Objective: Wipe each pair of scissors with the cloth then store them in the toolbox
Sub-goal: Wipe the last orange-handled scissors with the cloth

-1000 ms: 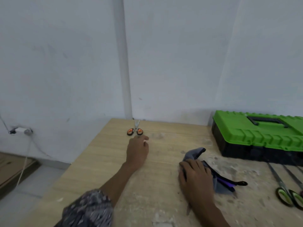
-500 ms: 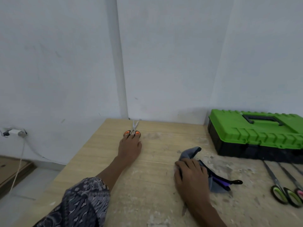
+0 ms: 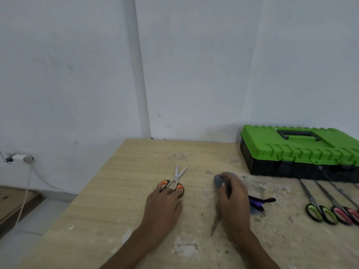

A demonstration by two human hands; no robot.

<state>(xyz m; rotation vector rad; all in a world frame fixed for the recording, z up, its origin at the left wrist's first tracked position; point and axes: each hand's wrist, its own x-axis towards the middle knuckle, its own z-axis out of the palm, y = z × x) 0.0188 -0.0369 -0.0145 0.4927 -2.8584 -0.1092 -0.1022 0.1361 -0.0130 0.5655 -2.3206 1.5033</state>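
Small orange-handled scissors (image 3: 175, 181) lie on the wooden table (image 3: 108, 210) with blades slightly apart, pointing away from me. My left hand (image 3: 163, 208) rests its fingertips on their handles. To the right, my right hand (image 3: 236, 202) grips a bunched grey cloth (image 3: 219, 180). Purple-handled scissors (image 3: 258, 202) lie under that hand and cloth; a blade tip pokes out below the wrist. The green-lidded toolbox (image 3: 299, 150) stands closed at the back right.
In front of the toolbox lie long scissors with green handles (image 3: 314, 208) and pink handles (image 3: 342, 212), with more blades beyond at the frame edge. The table's left edge drops to the floor. A wall socket with a cable (image 3: 19, 158) is on the left wall.
My left hand reached the orange scissors near the wall and slid them toward me. My right hand's fingers curled and bunched the cloth over the purple scissors.
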